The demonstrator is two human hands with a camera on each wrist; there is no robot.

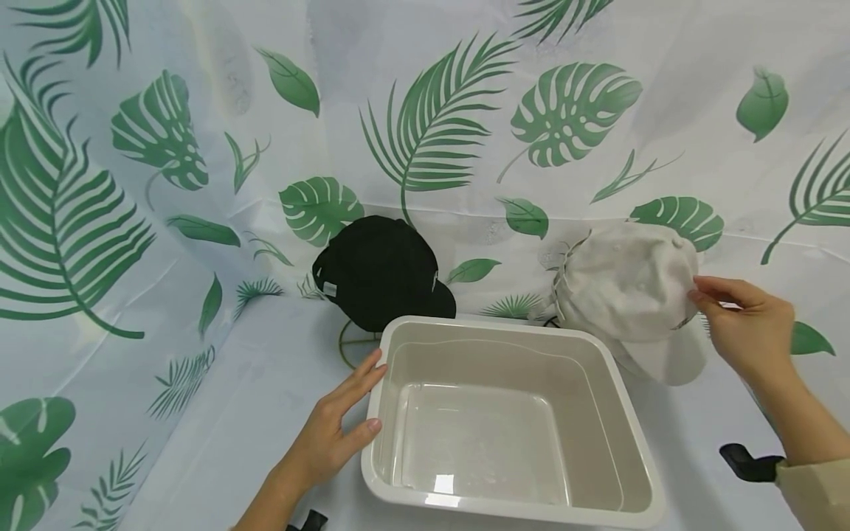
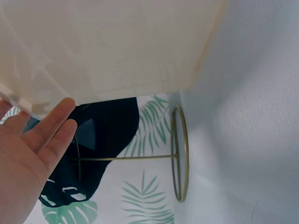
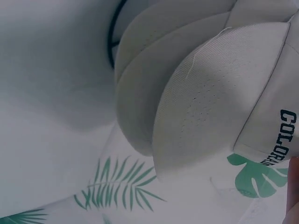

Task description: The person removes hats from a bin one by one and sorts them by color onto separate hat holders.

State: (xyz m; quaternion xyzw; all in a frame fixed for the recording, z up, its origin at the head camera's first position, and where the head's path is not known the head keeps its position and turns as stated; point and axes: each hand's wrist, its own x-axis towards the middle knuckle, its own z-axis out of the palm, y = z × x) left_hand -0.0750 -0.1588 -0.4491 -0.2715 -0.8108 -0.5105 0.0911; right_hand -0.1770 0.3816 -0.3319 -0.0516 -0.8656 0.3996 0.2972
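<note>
A beige plastic basin (image 1: 505,413) stands in front of me, its inside bare. My left hand (image 1: 361,398) lies with straight fingers against the basin's left rim; the left wrist view shows that hand (image 2: 32,149) under the basin wall (image 2: 117,46). Behind it a black cap (image 1: 381,269) hangs on a gold wire stand (image 2: 180,154). At the right a white cap (image 1: 631,295) sits on another stand. My right hand (image 1: 696,291) pinches the white cap's front panel near the brim. The right wrist view shows this cap (image 3: 201,93) close up, with dark lettering.
A white cloth with green leaf print (image 1: 199,383) covers the table and the walls behind and at the left. The gold stand's ring base (image 1: 352,346) lies close to the basin's far left corner. A black wrist strap (image 1: 750,464) shows on my right arm.
</note>
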